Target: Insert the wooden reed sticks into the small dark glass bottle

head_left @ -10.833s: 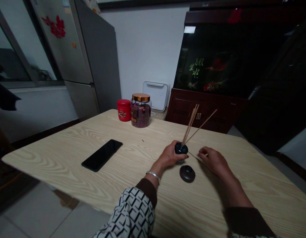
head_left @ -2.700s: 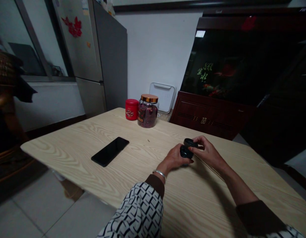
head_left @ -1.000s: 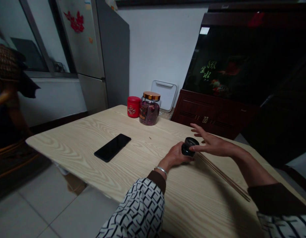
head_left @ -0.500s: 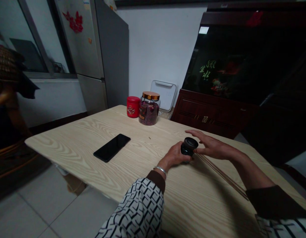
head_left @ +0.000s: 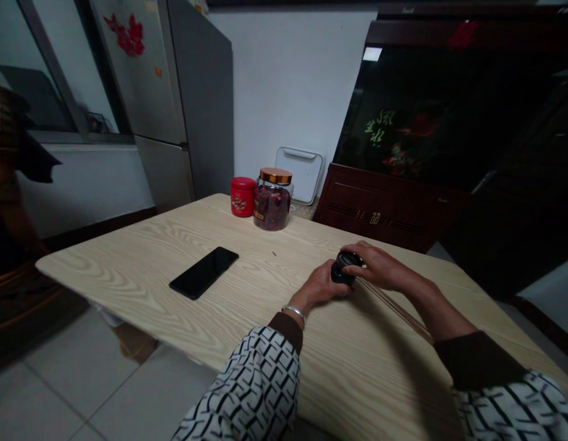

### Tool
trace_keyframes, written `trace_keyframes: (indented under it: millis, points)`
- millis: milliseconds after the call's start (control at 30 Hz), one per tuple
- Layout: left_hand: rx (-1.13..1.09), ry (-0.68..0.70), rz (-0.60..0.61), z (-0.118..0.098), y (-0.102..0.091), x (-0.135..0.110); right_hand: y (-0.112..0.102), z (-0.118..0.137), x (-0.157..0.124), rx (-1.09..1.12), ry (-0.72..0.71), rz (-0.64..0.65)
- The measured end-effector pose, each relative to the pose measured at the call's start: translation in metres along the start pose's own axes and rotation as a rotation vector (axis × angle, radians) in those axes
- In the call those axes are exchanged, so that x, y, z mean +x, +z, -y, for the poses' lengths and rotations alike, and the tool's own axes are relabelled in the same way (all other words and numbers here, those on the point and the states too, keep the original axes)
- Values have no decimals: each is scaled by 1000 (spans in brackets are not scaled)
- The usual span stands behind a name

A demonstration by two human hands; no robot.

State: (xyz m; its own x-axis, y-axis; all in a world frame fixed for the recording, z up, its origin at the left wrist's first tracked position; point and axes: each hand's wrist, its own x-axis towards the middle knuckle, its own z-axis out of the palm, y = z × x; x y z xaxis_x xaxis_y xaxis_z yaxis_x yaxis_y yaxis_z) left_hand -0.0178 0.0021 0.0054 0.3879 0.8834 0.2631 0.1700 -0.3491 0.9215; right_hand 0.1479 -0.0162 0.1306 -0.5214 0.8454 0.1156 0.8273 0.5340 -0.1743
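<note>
The left hand [head_left: 318, 286] grasps the dark round container [head_left: 344, 268] while the right hand [head_left: 379, 261] clasps its top. Grip evenly; thin wooden sticks [head_left: 394, 309] trail near-right across the table [head_left: 104, 269].

Room dim. Grey two-door refrigerator [head_left: 185, 104] stands against a white wall [head_left: 288, 79], red paper cut-outs [head_left: 125, 35] on its door. Window [head_left: 49, 73] to its left, above a pale lower wall [head_left: 81, 184]. Right: dark fish tank [head_left: 431, 110] with red fish, on a mahogany-toned cabinet [head_left: 385, 211]; small bright reflection [head_left: 372, 54] on the glass. White handled panel [head_left: 298, 174] leans by the wall behind the pale wood-grain desk [head_left: 104, 257]. Floor: light square tiles [head_left: 104, 386]. Far left: wooden chair [head_left: 8, 116], draped with cloth.
</note>
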Motion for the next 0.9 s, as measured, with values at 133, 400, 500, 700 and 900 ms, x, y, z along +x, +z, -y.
trace_keyframes:
  millis: [133, 400, 500, 700, 900]
  points:
    - [77, 106, -48, -9, -2, -12, 9, 6, -12, 100, 42, -145]
    - [516, -72, -127, -36, -17, -100, 86, 21, -100, 406, 500, -422]
    - [407, -76, -9, -65, -28, -105, 74, 34, -111, 633, 471, -363]
    - [-470, 15, 363, -195, -73, -57, -87, 72, -94, 1421, 73, -105]
    - [-854, 167, 564, -276, -99, -45, -175, 90, -89, 1580, -331, 70]
